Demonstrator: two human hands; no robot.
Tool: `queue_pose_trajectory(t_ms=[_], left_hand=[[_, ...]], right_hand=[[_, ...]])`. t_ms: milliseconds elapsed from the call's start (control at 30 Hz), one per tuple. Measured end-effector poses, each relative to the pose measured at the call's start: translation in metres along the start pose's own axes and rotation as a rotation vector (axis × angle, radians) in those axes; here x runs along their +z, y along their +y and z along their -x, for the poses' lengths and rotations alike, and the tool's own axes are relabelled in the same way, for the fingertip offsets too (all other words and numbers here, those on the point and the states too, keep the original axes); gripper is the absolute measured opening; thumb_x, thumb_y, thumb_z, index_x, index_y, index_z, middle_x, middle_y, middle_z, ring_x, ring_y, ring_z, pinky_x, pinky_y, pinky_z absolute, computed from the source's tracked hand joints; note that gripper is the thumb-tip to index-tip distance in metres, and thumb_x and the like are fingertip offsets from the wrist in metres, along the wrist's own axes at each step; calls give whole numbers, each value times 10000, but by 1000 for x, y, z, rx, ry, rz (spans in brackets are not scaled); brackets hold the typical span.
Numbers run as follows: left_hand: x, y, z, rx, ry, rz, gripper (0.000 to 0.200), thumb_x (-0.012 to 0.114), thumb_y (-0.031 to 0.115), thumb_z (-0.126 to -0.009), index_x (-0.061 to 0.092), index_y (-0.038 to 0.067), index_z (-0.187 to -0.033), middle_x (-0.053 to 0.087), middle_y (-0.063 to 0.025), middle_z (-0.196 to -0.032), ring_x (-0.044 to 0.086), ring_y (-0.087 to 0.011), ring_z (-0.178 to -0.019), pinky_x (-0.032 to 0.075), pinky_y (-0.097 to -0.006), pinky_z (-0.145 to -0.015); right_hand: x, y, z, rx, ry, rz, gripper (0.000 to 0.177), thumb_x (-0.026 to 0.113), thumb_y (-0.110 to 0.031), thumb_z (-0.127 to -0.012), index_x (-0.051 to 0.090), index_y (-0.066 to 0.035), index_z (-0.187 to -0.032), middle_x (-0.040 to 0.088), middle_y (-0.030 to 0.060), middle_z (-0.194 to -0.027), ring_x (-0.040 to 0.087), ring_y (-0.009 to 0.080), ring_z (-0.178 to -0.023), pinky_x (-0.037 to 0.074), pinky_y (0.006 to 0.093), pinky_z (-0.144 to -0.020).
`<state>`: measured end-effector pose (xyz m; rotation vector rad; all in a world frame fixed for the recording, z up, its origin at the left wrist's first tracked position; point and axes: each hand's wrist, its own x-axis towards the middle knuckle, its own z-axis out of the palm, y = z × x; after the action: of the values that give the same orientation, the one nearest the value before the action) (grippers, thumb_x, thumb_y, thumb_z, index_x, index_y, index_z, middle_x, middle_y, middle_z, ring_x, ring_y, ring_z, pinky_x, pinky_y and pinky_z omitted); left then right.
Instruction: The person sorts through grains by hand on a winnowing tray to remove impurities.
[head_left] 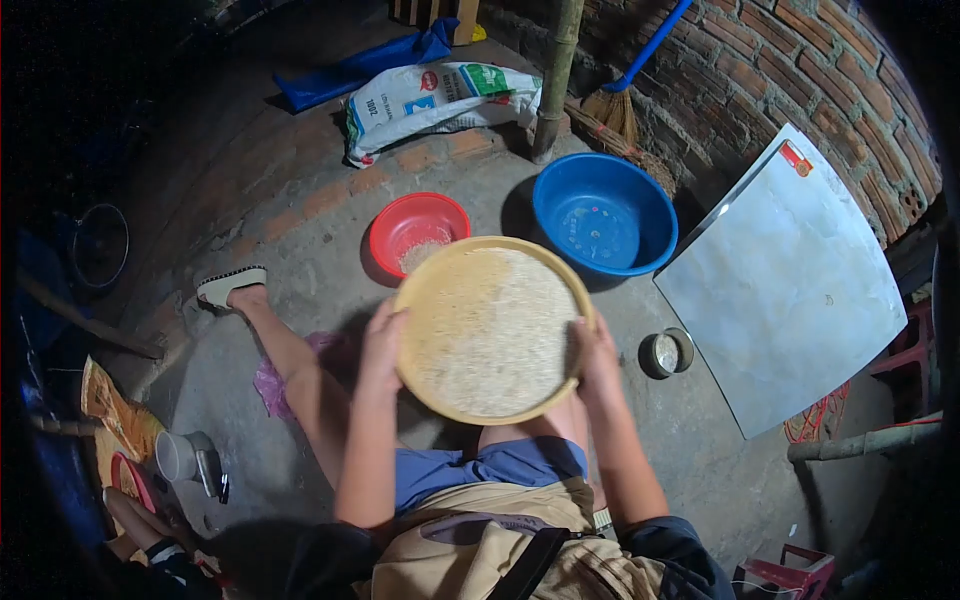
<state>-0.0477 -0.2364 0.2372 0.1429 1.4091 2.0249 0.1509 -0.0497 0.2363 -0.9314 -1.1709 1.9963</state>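
Note:
Both my hands grip a round yellow winnowing tray (450, 285), held up over my lap. My left hand (382, 345) is closed on its left rim, and my right hand (599, 362) is closed on the right rim. Pale grain (515, 345) that looks like rice covers the middle and right of the tray, slightly blurred. Just beyond the tray, a red basin (390, 222) on the floor holds some pale grain or flour. To its right stands a large blue basin (640, 255), with a few small bits on its bottom. My fingers under the tray are hidden.
A printed sack (450, 100) lies behind the basins, near a bamboo post (556, 80) and a broom (615, 105). At right are a large pale panel (800, 290) and a small tin (655, 355). Another person's limb (140, 520) shows at lower left, near a white bucket (176, 456).

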Motion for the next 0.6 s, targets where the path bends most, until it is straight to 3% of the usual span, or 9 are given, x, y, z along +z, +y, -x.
queue_pose_trajectory(t_ms=[100, 133, 200, 333, 467, 600], left_hand=[[55, -28, 4, 85, -85, -12, 365, 475, 74, -860, 443, 16, -1219, 553, -78, -1084, 534, -146, -961, 420, -285, -842], [63, -32, 3, 104, -119, -93, 391, 462, 74, -863, 421, 0, -1245, 525, -87, -1156, 511, -156, -1037, 405, -289, -876], [67, -25, 3, 97, -153, -26, 384, 467, 74, -862, 431, 4, -1238, 536, -85, -1140, 522, -154, -1020, 415, -284, -865], [13, 16, 10, 90, -96, -37, 368, 487, 72, -855, 452, 16, -1217, 583, -96, -1071, 576, -173, -955, 464, -292, -818], [-48, 43, 18, 128, 10, -24, 328, 474, 31, -839, 481, -10, -1165, 589, -117, -1044, 601, -188, -897, 488, -302, -766], [-18, 25, 17, 95, 67, -50, 313, 476, 8, -826, 495, -25, -1137, 592, -117, -1018, 598, -187, -871, 486, -297, -752]], right_hand=[[-46, -29, -6, -37, 86, -3, 306, 441, -119, -901, 466, -12, -1187, 575, 77, -955, 554, 136, -820, 456, 263, -731], [-53, -36, -5, -22, 120, 12, 302, 436, -114, -901, 468, -9, -1183, 578, 79, -944, 560, 138, -814, 459, 261, -725], [-50, -36, 1, -54, 99, -9, 302, 438, -107, -899, 466, -4, -1182, 577, 81, -948, 564, 142, -814, 461, 263, -725], [7, -25, 26, -53, 64, 58, 316, 468, -99, -890, 456, -23, -1196, 558, 90, -975, 533, 149, -866, 441, 272, -765], [48, 5, 29, 20, -176, 53, 369, 473, -89, -887, 409, -41, -1246, 532, 84, -1074, 518, 140, -939, 422, 275, -818], [31, -23, 31, -13, -93, 87, 351, 471, -71, -875, 444, -33, -1223, 558, 94, -1067, 547, 158, -934, 439, 272, -796]])
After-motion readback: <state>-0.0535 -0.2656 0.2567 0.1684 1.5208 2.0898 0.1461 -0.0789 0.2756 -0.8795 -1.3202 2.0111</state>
